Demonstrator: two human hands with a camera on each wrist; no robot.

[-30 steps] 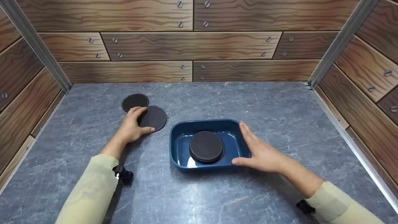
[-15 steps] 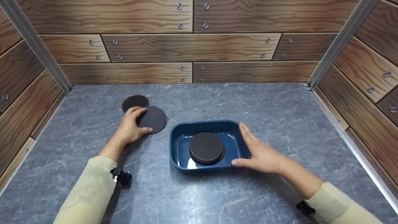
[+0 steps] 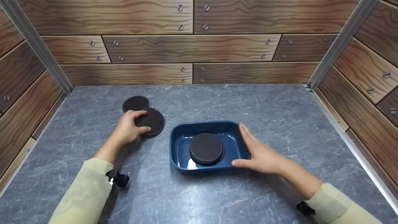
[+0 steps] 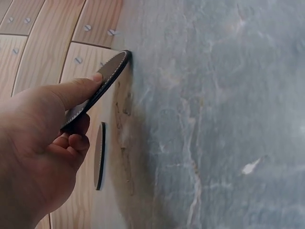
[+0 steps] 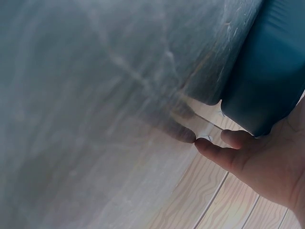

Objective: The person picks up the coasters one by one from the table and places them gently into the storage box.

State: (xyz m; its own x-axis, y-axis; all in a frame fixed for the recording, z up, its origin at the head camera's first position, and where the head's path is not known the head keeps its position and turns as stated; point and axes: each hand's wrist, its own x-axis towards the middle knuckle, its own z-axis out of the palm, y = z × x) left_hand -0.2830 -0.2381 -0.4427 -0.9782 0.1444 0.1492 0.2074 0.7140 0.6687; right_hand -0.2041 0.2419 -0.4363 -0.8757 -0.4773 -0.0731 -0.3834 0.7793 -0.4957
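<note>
My left hand (image 3: pixel 127 127) pinches a dark round coaster (image 3: pixel 154 121) between thumb and fingers. In the left wrist view this stitched coaster (image 4: pixel 114 67) is tilted and held off the table. Behind it lies another dark coaster (image 3: pixel 135 102), partly covered by the hand and the held one. A deep blue rectangular dish (image 3: pixel 183 124) stands at the middle, with a stack of similar coasters (image 3: pixel 206 147) inside. My right hand (image 3: pixel 262 154) holds the dish's right end, thumb at the near rim and fingers along the far right corner. Its fingers (image 5: pixel 217 155) show low beside the dish wall (image 5: pixel 259 71).
The grey marble-patterned tabletop (image 3: pixel 199 199) runs back to a wood-plank patterned wall (image 3: pixel 192 46). Similar panels and metal posts (image 3: pixel 339 40) bound the left and right sides.
My left hand has drawn slightly left and nearer with the pinched coaster, whose tilt has changed a little. The right hand and the dish keep their place.
</note>
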